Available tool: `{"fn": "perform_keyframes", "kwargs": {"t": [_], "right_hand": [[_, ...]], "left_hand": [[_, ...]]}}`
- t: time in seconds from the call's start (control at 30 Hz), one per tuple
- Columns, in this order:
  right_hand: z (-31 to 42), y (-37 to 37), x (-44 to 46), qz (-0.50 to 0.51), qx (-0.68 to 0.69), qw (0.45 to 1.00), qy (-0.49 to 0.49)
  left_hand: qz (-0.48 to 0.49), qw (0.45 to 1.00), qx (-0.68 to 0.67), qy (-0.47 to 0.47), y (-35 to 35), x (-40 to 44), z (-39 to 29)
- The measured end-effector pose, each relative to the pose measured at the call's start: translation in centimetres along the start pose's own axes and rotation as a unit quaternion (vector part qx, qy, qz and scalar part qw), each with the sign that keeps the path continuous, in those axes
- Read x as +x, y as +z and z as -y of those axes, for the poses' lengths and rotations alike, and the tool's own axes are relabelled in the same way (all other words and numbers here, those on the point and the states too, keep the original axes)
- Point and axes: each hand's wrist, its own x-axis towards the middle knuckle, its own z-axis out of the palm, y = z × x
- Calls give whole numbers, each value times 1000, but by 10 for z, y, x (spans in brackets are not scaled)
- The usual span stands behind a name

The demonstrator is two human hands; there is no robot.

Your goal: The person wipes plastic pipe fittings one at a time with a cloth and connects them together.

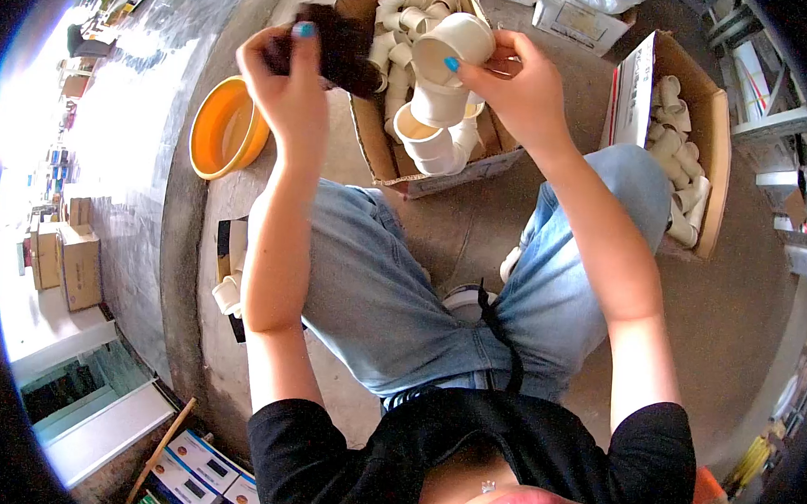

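Floor (pixel 463 232): open cardboard box (pixel 368 133), loose pale fittings (pixel 399 82) piled inside. Second box (pixel 718 158) beyond its right edge; yellow basin (pixel 210 135) off its left edge. Held fitting (pixel 439 84) above the first box, toward the near edge. Right hand (pixel 519 86): fingers clamped on its rim. Likely light, stiff, smooth, slightly slippery; best grip, round the collar. Left hand (pixel 294 85): fingers pinched on dark cloth (pixel 345 51), seemingly soft, near the left edge.

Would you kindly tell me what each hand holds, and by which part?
The left hand pinches a dark bundle by its left side; the right hand grips a pipe fitting by its upper part.
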Motion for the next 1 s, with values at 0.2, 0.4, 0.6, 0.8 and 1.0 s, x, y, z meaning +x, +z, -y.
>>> {"fn": "perform_keyframes", "kwargs": {"t": [0.2,0.4,0.6,0.8,1.0], "right_hand": [[3,3,2,-30,-103,993,-58],[13,14,-13,11,-150,977,-150],[24,12,-15,46,-196,951,-236],[19,5,-13,103,-180,917,-340],[15,9,-9,191,-116,898,-380]], "left_hand": [[370,913,6,169,22,-20,-24],[297,934,103,171,32,-27,-14],[277,957,71,-57,34,-32,-11],[330,868,-173,-327,20,-18,-6],[245,763,-253,-542,20,-17,-10]]}}
